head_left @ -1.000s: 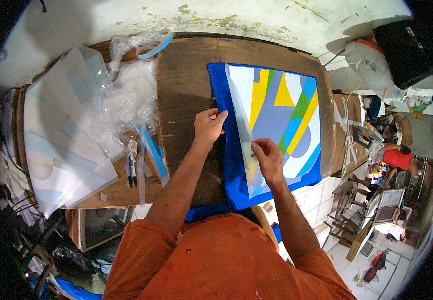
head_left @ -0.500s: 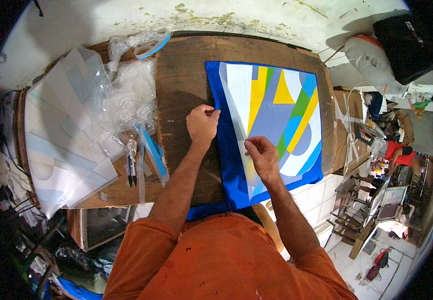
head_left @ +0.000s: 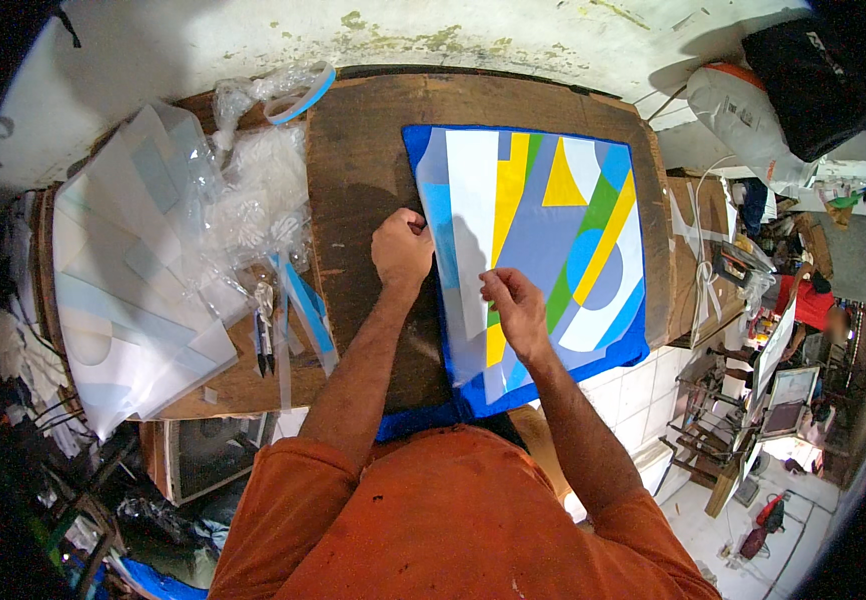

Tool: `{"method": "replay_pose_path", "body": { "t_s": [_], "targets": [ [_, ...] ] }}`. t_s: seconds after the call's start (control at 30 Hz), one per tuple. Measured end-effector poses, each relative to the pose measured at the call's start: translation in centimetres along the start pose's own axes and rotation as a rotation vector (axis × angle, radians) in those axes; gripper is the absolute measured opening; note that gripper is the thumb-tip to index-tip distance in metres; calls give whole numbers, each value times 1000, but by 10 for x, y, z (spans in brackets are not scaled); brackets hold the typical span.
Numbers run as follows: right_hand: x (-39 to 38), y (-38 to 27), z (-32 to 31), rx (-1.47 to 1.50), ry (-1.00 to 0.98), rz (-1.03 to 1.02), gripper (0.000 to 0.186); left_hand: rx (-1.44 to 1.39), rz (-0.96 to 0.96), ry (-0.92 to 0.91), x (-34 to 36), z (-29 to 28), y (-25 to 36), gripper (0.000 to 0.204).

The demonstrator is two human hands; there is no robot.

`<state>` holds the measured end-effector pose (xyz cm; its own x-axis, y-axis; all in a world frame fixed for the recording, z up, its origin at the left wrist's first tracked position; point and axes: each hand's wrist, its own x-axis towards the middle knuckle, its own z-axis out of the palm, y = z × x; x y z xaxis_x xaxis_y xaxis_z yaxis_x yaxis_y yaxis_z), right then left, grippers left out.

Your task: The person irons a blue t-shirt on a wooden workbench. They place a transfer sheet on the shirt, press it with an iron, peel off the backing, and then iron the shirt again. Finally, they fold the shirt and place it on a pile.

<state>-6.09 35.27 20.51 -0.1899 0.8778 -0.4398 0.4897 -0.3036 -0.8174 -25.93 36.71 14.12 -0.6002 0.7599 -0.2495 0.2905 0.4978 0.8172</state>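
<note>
A sheet (head_left: 541,240) patterned in grey-blue, white, yellow, green and light blue lies over a blue cloth (head_left: 630,346) on the wooden table. Translucent film shows along its left side and lower left corner. My left hand (head_left: 402,247) is closed, with its fingertips right at the sheet's left edge; whether they grip that edge is hidden. Over the sheet's left part, my right hand (head_left: 519,312) holds thumb and forefinger pinched together. What is between them, if anything, is too small to make out.
Translucent patterned sheets (head_left: 123,290) are piled at the left. Beside them lie crumpled clear plastic (head_left: 263,190), a tape roll (head_left: 300,95), pens (head_left: 265,335) and blue-and-white strips (head_left: 305,305). A wall (head_left: 513,45) rises behind the table (head_left: 363,130). A person in red (head_left: 806,300) is far right.
The sheet's left side, raised and curled before, now lies flatter and reaches farther left over the blue cloth, showing a light blue patch. My right hand has shifted slightly left.
</note>
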Motion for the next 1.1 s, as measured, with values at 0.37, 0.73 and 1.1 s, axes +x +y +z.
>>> {"method": "replay_pose_path", "body": {
  "t_s": [0.37, 0.73, 1.1],
  "targets": [
    [57, 7, 2, -837, 103, -646, 68, -103, 13, 13, 3, -17, -17, 25],
    [119, -4, 26, -878, -147, -1012, 80, 606, 531, 33, -87, -17, -37, 51],
    [140, -11, 28, -854, -255, -1094, 90, 501, 488, 93, -89, -15, -35, 49]
  ]
}}
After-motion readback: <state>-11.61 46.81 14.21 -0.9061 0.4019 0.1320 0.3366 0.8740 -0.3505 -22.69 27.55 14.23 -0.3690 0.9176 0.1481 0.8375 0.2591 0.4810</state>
